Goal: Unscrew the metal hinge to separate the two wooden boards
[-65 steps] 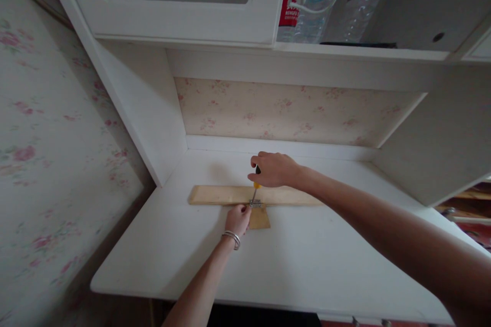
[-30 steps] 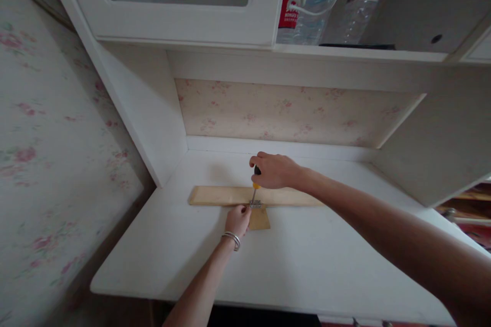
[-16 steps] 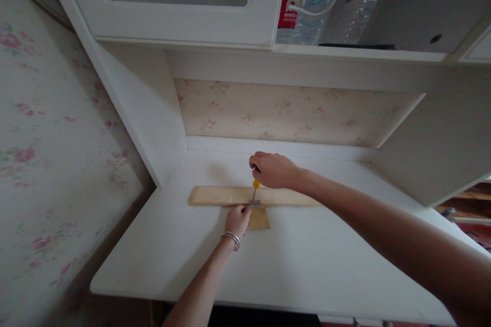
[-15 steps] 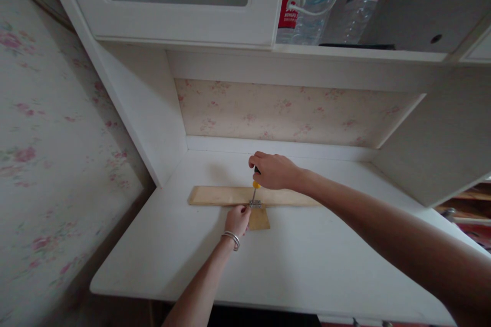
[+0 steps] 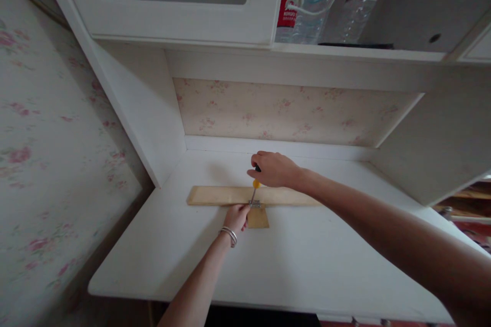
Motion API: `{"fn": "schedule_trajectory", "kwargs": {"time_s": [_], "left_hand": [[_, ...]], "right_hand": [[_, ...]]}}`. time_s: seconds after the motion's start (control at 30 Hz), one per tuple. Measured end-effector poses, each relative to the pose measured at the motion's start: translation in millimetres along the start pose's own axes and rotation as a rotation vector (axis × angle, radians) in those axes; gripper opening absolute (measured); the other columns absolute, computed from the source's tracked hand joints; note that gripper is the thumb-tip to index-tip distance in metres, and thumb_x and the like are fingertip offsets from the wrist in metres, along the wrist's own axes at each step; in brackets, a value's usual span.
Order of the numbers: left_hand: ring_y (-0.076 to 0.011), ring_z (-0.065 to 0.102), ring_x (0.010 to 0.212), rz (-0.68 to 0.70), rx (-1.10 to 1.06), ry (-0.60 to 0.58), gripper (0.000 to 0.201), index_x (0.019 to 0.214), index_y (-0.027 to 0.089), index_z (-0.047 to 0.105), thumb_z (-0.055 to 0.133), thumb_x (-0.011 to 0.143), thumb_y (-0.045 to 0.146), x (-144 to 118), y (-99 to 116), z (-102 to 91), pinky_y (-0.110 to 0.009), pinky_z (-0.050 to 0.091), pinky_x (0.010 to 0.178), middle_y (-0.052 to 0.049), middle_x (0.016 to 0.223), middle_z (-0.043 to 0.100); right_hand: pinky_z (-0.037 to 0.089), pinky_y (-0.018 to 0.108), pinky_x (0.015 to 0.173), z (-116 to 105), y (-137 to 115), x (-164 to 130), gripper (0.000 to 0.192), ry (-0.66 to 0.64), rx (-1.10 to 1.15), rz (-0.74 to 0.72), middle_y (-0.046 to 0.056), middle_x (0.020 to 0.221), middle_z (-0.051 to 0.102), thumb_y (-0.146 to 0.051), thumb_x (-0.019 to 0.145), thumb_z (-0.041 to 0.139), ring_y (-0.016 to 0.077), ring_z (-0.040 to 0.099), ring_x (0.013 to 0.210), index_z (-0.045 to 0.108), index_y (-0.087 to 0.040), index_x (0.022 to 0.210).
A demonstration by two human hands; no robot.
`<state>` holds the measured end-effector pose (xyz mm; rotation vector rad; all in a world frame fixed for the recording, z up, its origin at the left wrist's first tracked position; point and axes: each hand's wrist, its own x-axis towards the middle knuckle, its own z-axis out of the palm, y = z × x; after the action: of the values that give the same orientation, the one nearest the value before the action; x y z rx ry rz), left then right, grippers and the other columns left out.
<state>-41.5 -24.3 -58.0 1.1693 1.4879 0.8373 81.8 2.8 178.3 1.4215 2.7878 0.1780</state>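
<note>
Two hands at a screwdriver and hinge on a wooden strip.

The right hand (image 5: 273, 169) has its grip closed round the handle of a screwdriver (image 5: 254, 189), which stands nearly upright with its tip down on a small metal hinge (image 5: 254, 204). The left hand (image 5: 237, 215), a bangle (image 5: 229, 234) on its wrist, has its fingers pinched together at the hinge's left side; whether they hold the hinge or only press on the wood beside it is hard to tell. The hinge sits where a long wooden strip (image 5: 218, 195) meets a small wooden block (image 5: 258, 218). Both lie flat on the white worktop (image 5: 307, 260), near its middle. Above, plastic bottles (image 5: 310, 5) stand on a shelf (image 5: 345, 51).
</note>
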Motion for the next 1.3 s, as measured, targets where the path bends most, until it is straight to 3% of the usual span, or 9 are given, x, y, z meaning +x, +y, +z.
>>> {"fn": "schedule_trajectory", "kwargs": {"time_s": [0.1, 0.2, 0.33, 0.5, 0.67, 0.8, 0.97, 1.1, 1.3], "left_hand": [[-0.0081, 0.041, 0.032, 0.003, -0.020, -0.012, 0.036, 0.069, 0.014, 0.060, 0.047, 0.076, 0.046, 0.1, -0.4, -0.1, -0.018, 0.025, 0.031, 0.004, 0.041, 0.044], [-0.0076, 0.042, 0.033, 0.008, -0.044, -0.022, 0.035, 0.066, 0.014, 0.058, 0.047, 0.076, 0.046, -0.2, -1.0, -0.6, -0.018, 0.025, 0.032, 0.004, 0.042, 0.045], [-0.0074, 0.041, 0.033, 0.005, -0.064, -0.026, 0.033, 0.065, 0.014, 0.056, 0.047, 0.077, 0.043, -0.2, -1.3, -1.0, -0.017, 0.025, 0.031, 0.004, 0.042, 0.044], [-0.0079, 0.042, 0.033, -0.004, -0.069, -0.028, 0.030, 0.065, 0.014, 0.058, 0.049, 0.076, 0.041, 0.8, -0.2, -1.5, -0.018, 0.025, 0.031, 0.004, 0.041, 0.044], [-0.0073, 0.042, 0.033, -0.015, -0.077, -0.031, 0.031, 0.064, 0.014, 0.056, 0.051, 0.075, 0.042, 1.9, -0.3, -1.5, -0.018, 0.025, 0.031, 0.004, 0.042, 0.045], [-0.0074, 0.042, 0.033, -0.016, -0.083, -0.033, 0.033, 0.064, 0.014, 0.057, 0.051, 0.075, 0.044, 3.3, -2.6, -0.4, -0.018, 0.025, 0.031, 0.004, 0.042, 0.045], [-0.0069, 0.041, 0.032, -0.010, -0.084, -0.039, 0.035, 0.063, 0.013, 0.056, 0.050, 0.075, 0.046, 5.4, -5.7, 0.4, -0.019, 0.025, 0.032, 0.004, 0.043, 0.046], [-0.0074, 0.041, 0.032, 0.004, -0.081, -0.037, 0.035, 0.064, 0.013, 0.058, 0.049, 0.075, 0.046, 6.6, -8.0, 0.3, -0.019, 0.025, 0.032, 0.003, 0.044, 0.046], [-0.0073, 0.041, 0.033, 0.001, -0.078, -0.038, 0.034, 0.064, 0.013, 0.057, 0.049, 0.075, 0.044, 8.0, -9.9, 0.7, -0.018, 0.024, 0.031, 0.003, 0.044, 0.047]], "right_hand": [[0.043, 0.033, 0.068, -0.5, -1.6, 0.4, 0.031, -0.003, 0.007, -0.035, 0.009, 0.109, 0.058, -0.028, 0.078, 0.040, 0.0225, 0.059, 0.084, 0.056, -0.021, 0.104], [0.043, 0.035, 0.067, -1.4, -2.7, 1.0, 0.039, -0.008, 0.008, 0.007, 0.009, 0.115, 0.056, -0.035, 0.076, 0.044, 0.0247, 0.059, 0.085, 0.052, -0.023, 0.112], [0.043, 0.035, 0.070, -2.6, -2.1, 1.7, 0.030, -0.013, 0.009, -0.005, 0.011, 0.101, 0.061, -0.033, 0.080, 0.039, 0.0241, 0.059, 0.085, 0.058, -0.018, 0.097], [0.043, 0.034, 0.064, -3.6, -0.5, 1.0, 0.037, -0.029, 0.014, -0.014, 0.008, 0.111, 0.058, -0.034, 0.073, 0.048, 0.0242, 0.059, 0.083, 0.054, -0.022, 0.107], [0.042, 0.034, 0.066, -3.5, -1.3, 1.9, 0.027, -0.018, -0.006, -0.031, 0.010, 0.100, 0.061, -0.029, 0.077, 0.039, 0.0233, 0.059, 0.082, 0.058, -0.019, 0.094], [0.043, 0.036, 0.064, -3.5, -2.6, 2.9, 0.037, -0.033, -0.006, 0.008, 0.008, 0.111, 0.058, -0.033, 0.073, 0.046, 0.0252, 0.060, 0.083, 0.053, -0.023, 0.107], [0.042, 0.035, 0.067, -5.2, -3.1, 4.2, 0.029, -0.043, -0.025, -0.009, 0.011, 0.100, 0.061, -0.031, 0.077, 0.039, 0.0248, 0.059, 0.084, 0.057, -0.019, 0.097], [0.043, 0.037, 0.065, -6.8, -2.7, 2.5, 0.038, -0.040, -0.018, 0.007, 0.009, 0.112, 0.057, -0.035, 0.072, 0.046, 0.0257, 0.060, 0.083, 0.054, -0.023, 0.108], [0.043, 0.035, 0.067, -8.0, -3.3, 2.3, 0.029, -0.056, -0.022, -0.017, 0.011, 0.102, 0.061, -0.030, 0.075, 0.041, 0.0248, 0.059, 0.084, 0.058, -0.019, 0.097]]}}
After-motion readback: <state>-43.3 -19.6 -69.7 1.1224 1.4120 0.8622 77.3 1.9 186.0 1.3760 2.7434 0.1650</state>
